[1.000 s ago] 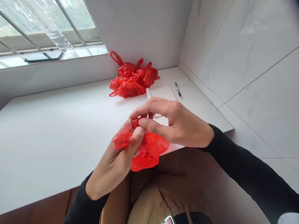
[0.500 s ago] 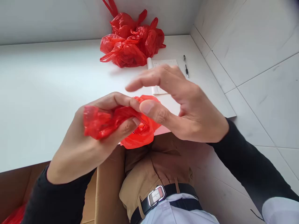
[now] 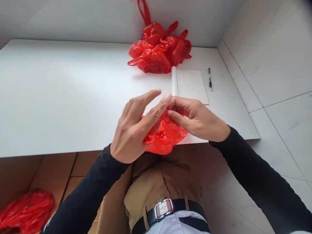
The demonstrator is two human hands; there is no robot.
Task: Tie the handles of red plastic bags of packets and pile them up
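Note:
A red plastic bag [image 3: 165, 136] hangs between my hands at the table's front edge, its crumpled mouth turned up; small darker shapes inside are too unclear to name. My right hand [image 3: 198, 118] pinches the rim of this bag between thumb and bent fingers. On the other side, my left hand [image 3: 135, 125] has its fingers stretched out and apart. Its palm faces the bag, and the plastic rests against or beneath it. Part of the bag is hidden behind the left hand.
Several tied red bags [image 3: 161, 48] are piled at the back of the white table [image 3: 73, 97]. A notepad [image 3: 192, 86] with writing and a pen [image 3: 210, 79] lie to the right. Below left, a cardboard box [image 3: 52, 172] holds more red plastic [image 3: 29, 211]. A tiled wall [image 3: 275, 65] stands at right.
My left hand has let go of the gathered plastic and spread its fingers. My right hand, open before, has closed on the bag's rim. The view has shifted, showing more of the box.

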